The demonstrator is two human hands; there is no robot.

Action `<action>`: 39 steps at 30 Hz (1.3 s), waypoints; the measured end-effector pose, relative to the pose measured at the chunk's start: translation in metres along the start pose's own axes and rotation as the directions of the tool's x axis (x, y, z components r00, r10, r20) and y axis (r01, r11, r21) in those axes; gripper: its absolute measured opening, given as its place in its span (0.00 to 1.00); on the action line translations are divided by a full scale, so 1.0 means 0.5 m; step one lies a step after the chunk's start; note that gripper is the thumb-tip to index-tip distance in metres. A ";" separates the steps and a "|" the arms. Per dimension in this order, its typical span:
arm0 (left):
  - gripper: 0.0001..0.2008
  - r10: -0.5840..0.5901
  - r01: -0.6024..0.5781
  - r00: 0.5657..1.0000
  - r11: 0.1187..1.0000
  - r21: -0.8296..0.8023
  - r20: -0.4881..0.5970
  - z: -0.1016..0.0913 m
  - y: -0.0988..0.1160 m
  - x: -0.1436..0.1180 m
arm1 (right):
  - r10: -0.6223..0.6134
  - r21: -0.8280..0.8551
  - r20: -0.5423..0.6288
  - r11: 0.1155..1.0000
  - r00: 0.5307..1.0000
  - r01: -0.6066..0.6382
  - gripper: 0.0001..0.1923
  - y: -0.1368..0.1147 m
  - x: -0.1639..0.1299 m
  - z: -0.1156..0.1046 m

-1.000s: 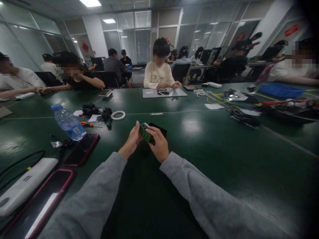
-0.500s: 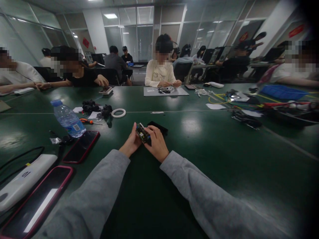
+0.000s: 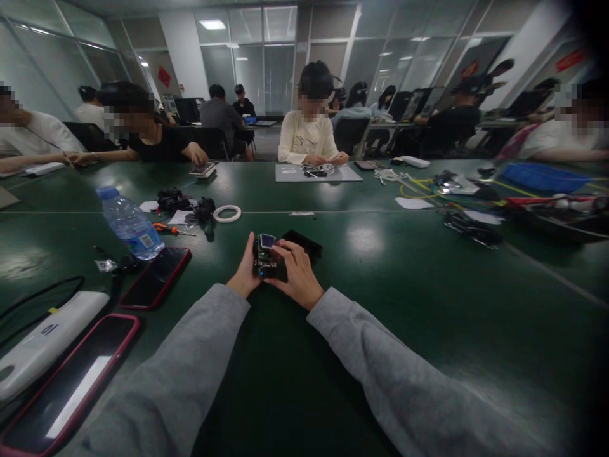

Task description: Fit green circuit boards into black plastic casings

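Note:
Both my hands hold a small circuit board [image 3: 264, 256] with dark components and a pale square part at its far end, just above the green table [image 3: 380, 304]. My left hand [image 3: 245, 273] grips its left side, thumb up along the edge. My right hand [image 3: 297, 273] grips the right side, fingers curled over the top. Right behind the board lies a flat black casing [image 3: 304, 244] on the table.
To my left lie a water bottle [image 3: 129, 223], two red-cased phones [image 3: 156, 277] [image 3: 71, 384], a white power bank [image 3: 45, 339], black cables, a tape ring [image 3: 227, 213] and orange-handled pliers [image 3: 166, 229]. Several people sit across the table; a blue tray [image 3: 542, 176] and wires sit at right.
I have turned the circuit board in my hands: its green underside faced me a second ago, now its component side faces up. My hands have lowered slightly toward the table.

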State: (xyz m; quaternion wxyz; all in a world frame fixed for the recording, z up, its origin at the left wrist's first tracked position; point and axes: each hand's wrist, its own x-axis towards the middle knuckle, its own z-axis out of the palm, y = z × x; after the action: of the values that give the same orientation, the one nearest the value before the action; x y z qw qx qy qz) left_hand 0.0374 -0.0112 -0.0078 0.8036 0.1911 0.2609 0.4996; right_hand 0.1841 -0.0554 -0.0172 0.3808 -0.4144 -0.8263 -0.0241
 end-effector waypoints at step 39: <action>0.34 -0.012 0.003 0.991 0.998 0.068 0.137 -0.002 -0.001 0.000 | -0.042 0.054 -0.042 0.998 0.998 0.044 0.21 -0.001 0.003 -0.006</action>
State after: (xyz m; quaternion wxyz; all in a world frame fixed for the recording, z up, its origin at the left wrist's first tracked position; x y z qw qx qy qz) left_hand 0.0373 -0.0113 -0.0090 0.8146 0.2510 0.2225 0.4733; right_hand 0.1851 -0.0561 -0.0139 0.4082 -0.3852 -0.8274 -0.0182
